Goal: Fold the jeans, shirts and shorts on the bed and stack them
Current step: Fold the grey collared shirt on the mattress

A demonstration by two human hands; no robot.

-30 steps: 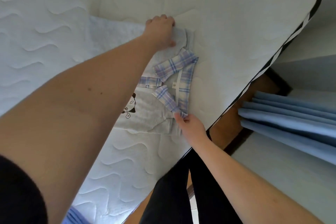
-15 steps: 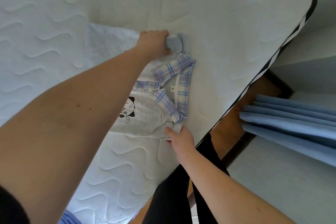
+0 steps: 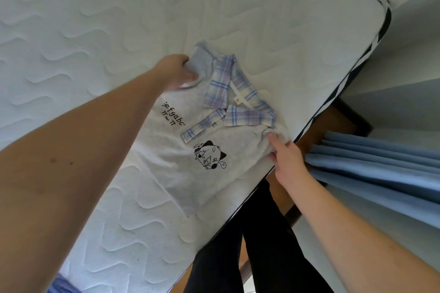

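A light grey shirt [image 3: 181, 150] with a blue plaid collar, a black cat drawing and black lettering lies front up on the white quilted mattress [image 3: 119, 19], near its right edge. My left hand [image 3: 177, 71] grips a bunched fold of the shirt at its far shoulder, beside the collar. My right hand [image 3: 285, 157] pinches the shirt's near shoulder at the mattress edge. The shirt's lower part runs under my left forearm and is hidden.
The mattress edge runs diagonally from upper right to lower middle. Beyond it are a brown wooden floor strip [image 3: 316, 131], a light blue pleated curtain [image 3: 381, 173] and my black-trousered legs [image 3: 250, 257]. A bit of blue cloth [image 3: 62, 285] shows at the bottom left.
Both hands have drawn the shirt toward the mattress edge and spread it, so the lettering and the whole cat drawing now show. My left hand has gathered the far shoulder fabric.
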